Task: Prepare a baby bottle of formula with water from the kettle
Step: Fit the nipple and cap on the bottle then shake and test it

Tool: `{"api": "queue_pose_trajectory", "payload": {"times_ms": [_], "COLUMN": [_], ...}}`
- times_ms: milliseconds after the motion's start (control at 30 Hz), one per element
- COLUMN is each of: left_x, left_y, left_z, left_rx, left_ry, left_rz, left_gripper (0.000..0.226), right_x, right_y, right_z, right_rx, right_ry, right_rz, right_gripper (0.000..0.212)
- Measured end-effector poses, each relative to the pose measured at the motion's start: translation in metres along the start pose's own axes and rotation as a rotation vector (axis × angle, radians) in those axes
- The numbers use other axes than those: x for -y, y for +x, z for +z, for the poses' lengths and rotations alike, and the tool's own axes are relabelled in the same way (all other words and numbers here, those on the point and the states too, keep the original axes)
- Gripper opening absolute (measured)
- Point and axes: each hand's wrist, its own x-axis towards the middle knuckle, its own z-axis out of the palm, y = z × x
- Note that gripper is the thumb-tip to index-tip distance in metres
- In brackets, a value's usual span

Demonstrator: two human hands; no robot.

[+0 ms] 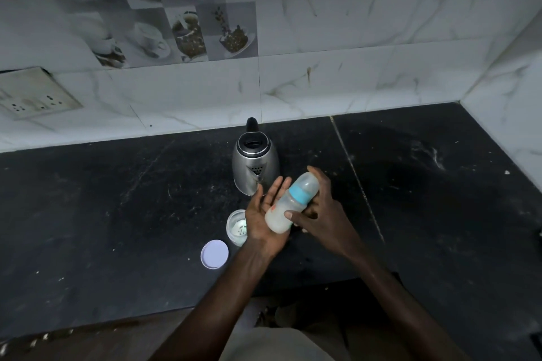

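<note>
- Wall socket plate [35, 94] on the marble-look backsplash, far left, above the counter's back edge.
- Black stone countertop [117, 199] carries everything; pale dust specks and scuffs across it, a seam line running front to back right of centre.
- Round white lid [214, 254] lies flat near the counter's front edge, left of centre, apart from the other items.
- Small clear formula jar [236, 227] stands open just behind and right of the lid; white powder inside, right side hidden by the left hand.
- Steel electric kettle [254, 168] stands upright near the middle of the counter, closer to the back edge; black lid and handle, spout facing the camera. Its lower right part is behind the left fingertips.
- Left hand [265, 220] is spread flat, palm up and to the right, fingers straight; the bottle rests against palm and fingers, not wrapped.
- Baby bottle [290, 204] is held above the counter in front of the kettle, tilted, base down-left and capped top up-right; blue collar ring, clear dome cap on, cloudy white content in the lower part.
- Right hand [318, 214] presses the bottle from the right side, thumb across the lower body, fingers behind the top; bottle sandwiched between both hands.
- Right side of the counter up to the corner wall holds only dust marks.
</note>
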Motion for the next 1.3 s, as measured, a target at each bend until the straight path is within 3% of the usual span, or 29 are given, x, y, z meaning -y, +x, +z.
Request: {"api": "queue_pose_trajectory", "payload": {"times_ms": [133,200,300,333,433,467,533,633,667,800,867,933,1000,1133,1167,1300], "left_x": [0.001,0.001,-0.002,-0.003,-0.002,-0.001,-0.002,-0.008,-0.009,-0.008,-0.006,-0.006,-0.004,-0.001,-0.002,-0.011], "left_y": [-0.005,-0.005,-0.005,-0.005,-0.005,-0.006,-0.006,-0.009,-0.009,-0.007,-0.004,-0.004,-0.003,0.0,0.001,0.002], "left_z": [0.012,0.015,0.01,0.009,0.006,0.006,0.005,-0.001,-0.002,0.001,0.004,0.003,-0.002,0.0,0.003,0.006], "left_rx": [0.007,-0.006,-0.031,-0.03,-0.011,-0.011,-0.019,-0.019,-0.024,0.005,0.002,-0.005,-0.017,0.022,0.03,0.019], "left_ry": [0.02,0.058,0.091,0.081,0.022,0.013,0.026,0.086,0.082,0.025,0.043,0.067,0.083,0.006,0.004,0.05], "left_rz": [-0.007,0.01,0.039,0.044,0.028,0.019,0.032,0.066,0.071,0.051,0.04,0.044,0.04,0.003,0.003,0.065], "left_gripper": [0.055,0.056,0.058,0.059,0.059,0.058,0.06,0.063,0.063,0.061,0.062,0.063,0.062,0.061,0.061,0.062], "right_x": [0.019,0.033,0.044,0.044,0.038,0.036,0.043,0.057,0.055,0.045,0.049,0.058,0.057,0.047,0.05,0.059], "right_y": [0.0,-0.001,-0.007,-0.009,-0.025,-0.03,-0.027,-0.017,-0.014,-0.018,-0.016,-0.012,-0.009,-0.021,-0.023,-0.017], "right_z": [-0.011,-0.023,-0.017,-0.006,0.032,0.035,0.025,0.007,0.009,0.034,0.024,0.009,0.009,0.034,0.031,0.008], "right_rx": [-0.1,-0.292,-0.714,-0.743,-0.448,-0.428,-0.567,-0.915,-0.924,-0.357,-0.473,-0.76,-0.863,-0.375,-0.375,-0.805], "right_ry": [-0.096,-0.065,0.285,0.31,0.053,-0.007,0.064,0.382,0.363,-0.125,-0.081,0.185,0.344,-0.058,-0.086,0.293], "right_rz": [-0.094,-0.136,-0.177,-0.145,-0.029,-0.037,-0.09,-0.155,-0.137,-0.014,-0.072,-0.129,-0.128,0.0,-0.031,-0.201], "right_gripper": [0.105,0.104,0.099,0.098,0.1,0.101,0.1,0.096,0.097,0.1,0.1,0.096,0.093,0.098,0.099,0.097]}}
